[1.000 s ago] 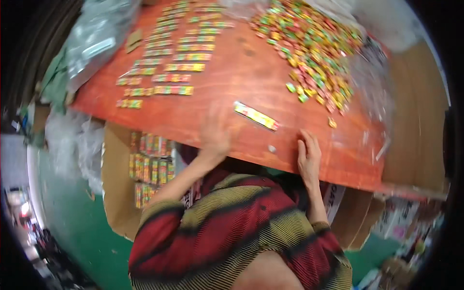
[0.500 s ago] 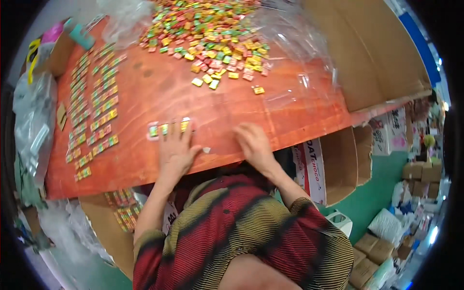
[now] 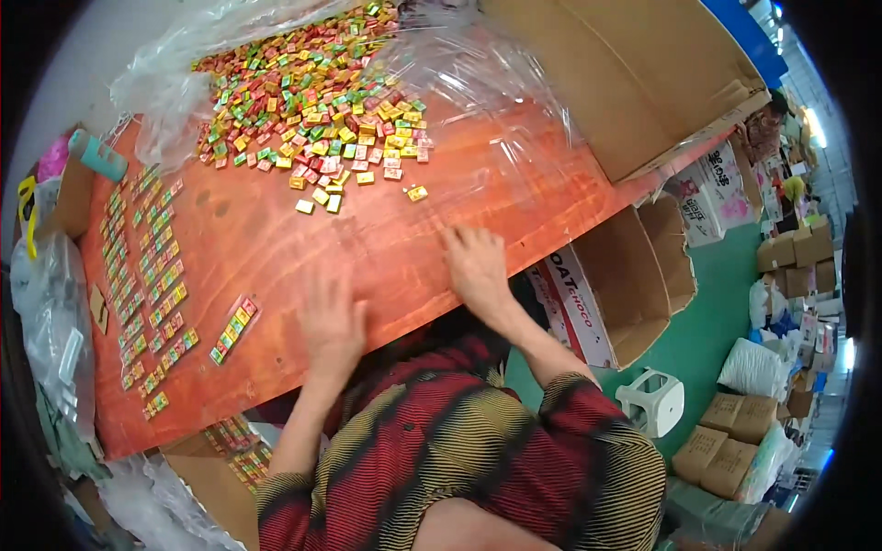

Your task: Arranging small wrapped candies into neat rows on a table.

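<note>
My left hand (image 3: 333, 321) is over the near part of the red tabletop, blurred by motion. Its fingers look stretched out with the thumb apart, and nothing shows in them. Just left of it lies a strip of small yellow, green and red packs (image 3: 234, 330), set in a slanting row in what looks like a clear sleeve. My right hand (image 3: 476, 268) rests on the table near its front edge, fingers slightly bent and apart, holding nothing visible. Beyond both hands is a large heap of loose small packs (image 3: 308, 119), and one yellow pack (image 3: 416, 193) lies apart from it.
Similar strips (image 3: 165, 275) lie in columns on the table's left side. Clear plastic sleeves (image 3: 478, 73) are right of the heap, beside a large cardboard box (image 3: 634, 83). A teal cylinder (image 3: 99, 154) stands far left. Below are open cartons (image 3: 625, 294) and a white stool (image 3: 650, 402).
The strip that was under my left hand now lies apart, to its left and slanted. My left hand has lifted off it. The view has shifted, and my right hand's fingers are straighter.
</note>
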`<act>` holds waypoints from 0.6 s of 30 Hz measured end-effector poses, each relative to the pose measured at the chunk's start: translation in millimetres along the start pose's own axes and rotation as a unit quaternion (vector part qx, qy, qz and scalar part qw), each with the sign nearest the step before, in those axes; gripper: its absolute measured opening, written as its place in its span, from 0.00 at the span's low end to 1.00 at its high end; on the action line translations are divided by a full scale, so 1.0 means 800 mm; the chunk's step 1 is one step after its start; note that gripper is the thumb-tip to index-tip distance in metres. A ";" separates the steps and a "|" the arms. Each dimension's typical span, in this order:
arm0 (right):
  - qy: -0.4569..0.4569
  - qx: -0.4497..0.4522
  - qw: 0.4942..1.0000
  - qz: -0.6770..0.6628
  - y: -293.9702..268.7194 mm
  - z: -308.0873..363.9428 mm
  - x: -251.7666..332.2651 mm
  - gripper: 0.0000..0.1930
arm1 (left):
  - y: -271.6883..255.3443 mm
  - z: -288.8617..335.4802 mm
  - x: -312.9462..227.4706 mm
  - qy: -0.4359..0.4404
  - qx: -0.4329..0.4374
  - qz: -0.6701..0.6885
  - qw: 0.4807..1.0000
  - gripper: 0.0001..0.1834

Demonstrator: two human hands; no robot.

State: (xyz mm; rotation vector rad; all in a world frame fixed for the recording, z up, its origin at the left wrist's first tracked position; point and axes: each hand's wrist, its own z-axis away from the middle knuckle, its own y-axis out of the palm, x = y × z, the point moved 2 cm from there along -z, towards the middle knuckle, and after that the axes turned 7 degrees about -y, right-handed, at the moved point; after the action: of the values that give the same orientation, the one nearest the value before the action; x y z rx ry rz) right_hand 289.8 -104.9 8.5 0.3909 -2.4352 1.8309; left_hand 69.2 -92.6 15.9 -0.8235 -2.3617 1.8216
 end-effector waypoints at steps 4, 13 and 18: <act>-0.018 -0.080 0.996 -0.033 -0.023 -0.012 -0.003 0.16 | 0.022 -0.036 -0.061 0.066 0.023 0.063 0.996 0.30; 0.027 -0.160 0.981 0.110 0.003 -0.030 -0.132 0.10 | 0.094 -0.090 -0.093 0.103 0.072 0.025 0.992 0.31; 0.087 -0.081 0.992 0.038 -0.021 0.004 -0.091 0.07 | 0.062 -0.039 -0.065 0.127 0.067 0.086 0.986 0.29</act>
State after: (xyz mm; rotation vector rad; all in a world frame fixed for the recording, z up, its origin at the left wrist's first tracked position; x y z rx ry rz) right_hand 364.6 -100.2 8.1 0.1219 -2.4840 1.6018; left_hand 143.3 -79.2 -5.6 -1.1940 -2.0448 1.7865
